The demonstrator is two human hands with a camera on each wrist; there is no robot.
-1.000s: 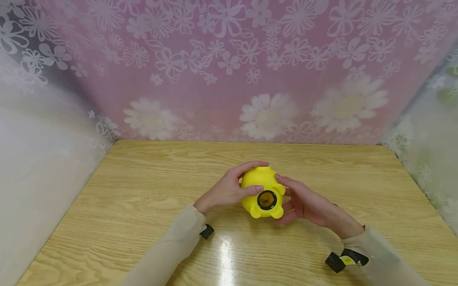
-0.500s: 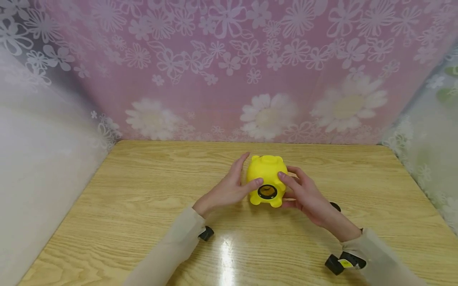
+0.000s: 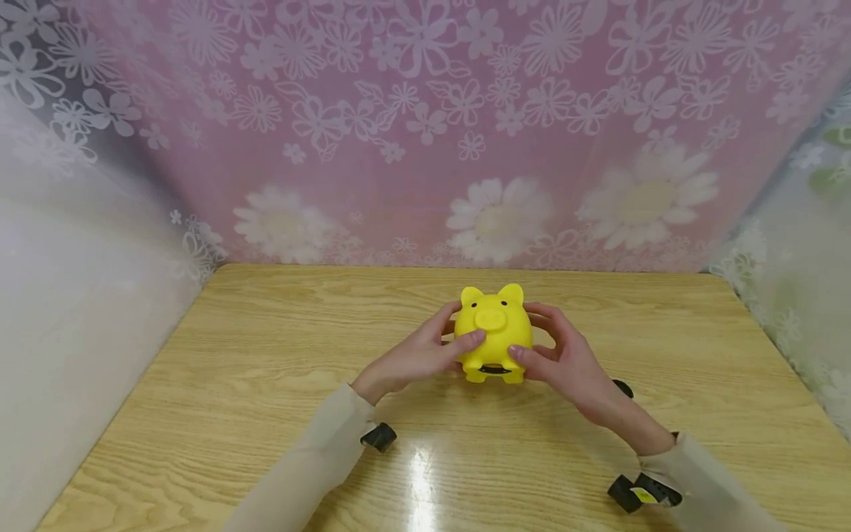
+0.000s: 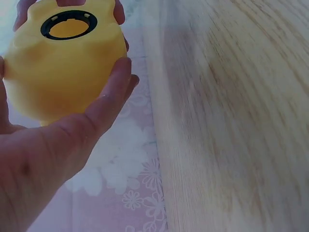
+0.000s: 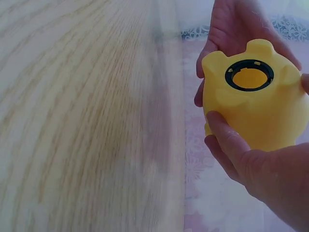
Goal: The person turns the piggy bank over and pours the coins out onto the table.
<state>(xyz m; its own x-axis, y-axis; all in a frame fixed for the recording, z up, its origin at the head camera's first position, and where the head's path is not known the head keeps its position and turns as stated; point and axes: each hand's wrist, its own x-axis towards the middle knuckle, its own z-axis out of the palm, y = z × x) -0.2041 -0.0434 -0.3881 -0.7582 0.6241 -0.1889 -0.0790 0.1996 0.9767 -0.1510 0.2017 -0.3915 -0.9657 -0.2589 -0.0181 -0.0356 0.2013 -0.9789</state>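
Note:
A yellow piggy bank is held up between both hands over the table, its snout, eyes and ears facing the head camera. On its left side the left hand grips it, thumb across the front below the snout. Opposite, the right hand holds the other side, with its thumb near a front foot. Both wrist views show the underside: a black ring surrounds an uncovered round hole between the stubby feet. Through the hole the yellow inside shows. The fingers behind the pig are partly hidden in the head view.
The wood-grain table spreads around the hands. A pink flowered curtain hangs behind it, with pale cloth at both sides. Each wrist wears a black strap device. A small dark item shows just behind the right wrist.
The piggy bank has been tipped so its face has turned up into view and its bottom hole has turned down and mostly out of sight. The hands' grip has shifted around its sides.

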